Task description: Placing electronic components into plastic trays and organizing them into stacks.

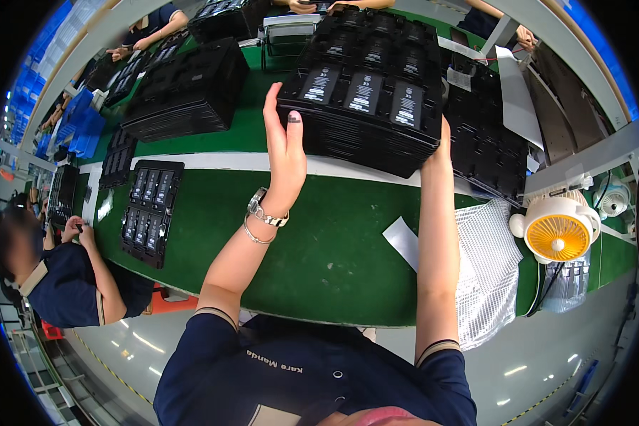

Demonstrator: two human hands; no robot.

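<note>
A tall stack of black plastic trays (366,128) rises ahead of me, flat dark batteries with pale print sitting in the pockets of its top tray. My left hand (287,156) presses against the stack's near left corner, fingers and thumb extended along it; a watch and a bracelet are on that wrist. On the opposite side my right hand (439,148) grips the stack's near right corner, its fingers largely hidden behind the trays. Between them the two hands hold the stack over the white strip that crosses the green bench (319,241).
Another black tray stack (184,92) stands at far left. A battery-filled tray (149,213) lies left on the bench. At right are more black trays (486,131), bubble wrap (490,270) and an orange-and-white fan (557,228). A co-worker (71,277) sits at left; others work across the bench.
</note>
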